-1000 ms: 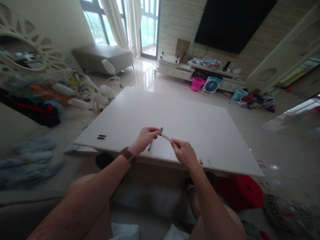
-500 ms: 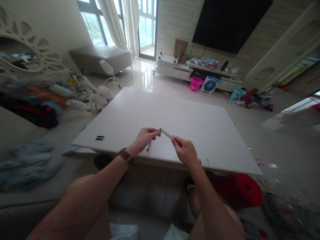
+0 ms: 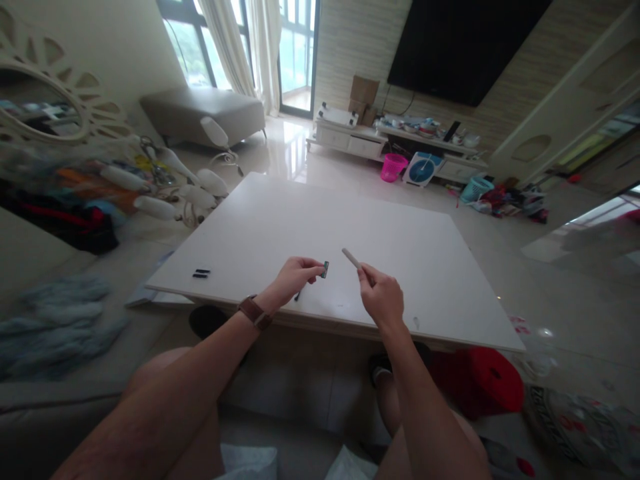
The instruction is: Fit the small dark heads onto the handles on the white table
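Your left hand (image 3: 300,272) is closed in a fingertip pinch on a small green piece (image 3: 325,269), which juts out past the fingers, and your right hand (image 3: 383,295) is curled around the lower end of a slim grey stick (image 3: 351,257), its free tip pointing up and to the left, apart from the green piece. Both things are over the near half of a broad white counter (image 3: 350,220); how high, you cannot tell from here. The pinch covers little of the green piece, so a hard or off-line push from the stick could twist it loose or bend it. The near edge runs beneath your forearms, and a dropped part could bounce over it towards your legs. A small clear item (image 3: 416,323) lies close to that edge, near your right wrist, where a sleeveless sweep might knock it off. Two black strips (image 3: 201,273) lie well to the left; beyond both hands, the counter's far half offers bare room
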